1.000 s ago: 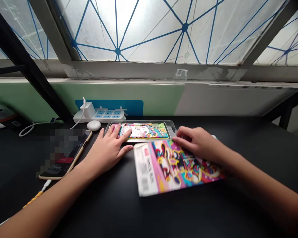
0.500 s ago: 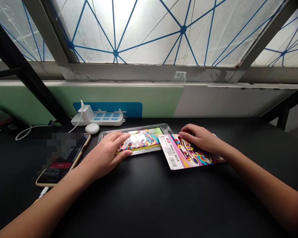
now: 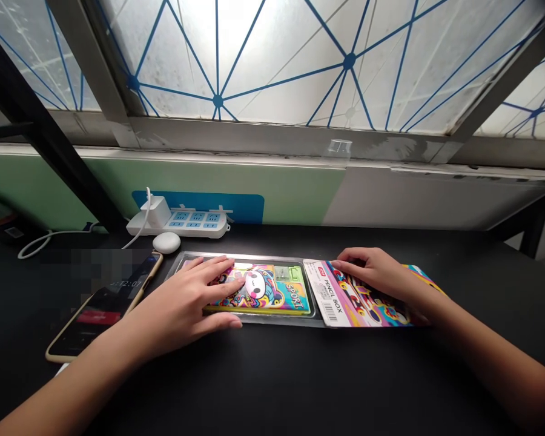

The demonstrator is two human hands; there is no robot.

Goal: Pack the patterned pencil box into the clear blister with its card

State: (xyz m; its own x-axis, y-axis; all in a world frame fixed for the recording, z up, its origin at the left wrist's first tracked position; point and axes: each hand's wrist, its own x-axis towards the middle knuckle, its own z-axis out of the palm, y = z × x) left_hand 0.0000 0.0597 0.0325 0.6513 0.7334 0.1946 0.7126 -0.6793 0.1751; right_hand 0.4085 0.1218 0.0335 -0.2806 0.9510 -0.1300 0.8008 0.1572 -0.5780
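Near the back edge of the desk (image 3: 281,381), the left hand (image 3: 195,300) lies palm-down, splayed and ungripping, across the colourful box (image 3: 267,289) in its clear tray (image 3: 317,316); the right hand (image 3: 376,274) curls over the printed card (image 3: 363,303), grip unclear from here

White power strip (image 3: 191,224) just behind a white rounded object (image 3: 166,243), phone (image 3: 102,315) nearer, blue-lined window (image 3: 281,54) beyond.

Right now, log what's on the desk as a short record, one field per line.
Left hand: fingers spread over the left part of the colourful case marked SPORT
Right hand: on the printed card reading PENCIL BOX; grip unclear
Case: in the clear tray
Card: at the tray's right end
Left side: phone, screen lit
Behind: power strip, white rounded object
Surface: black desk
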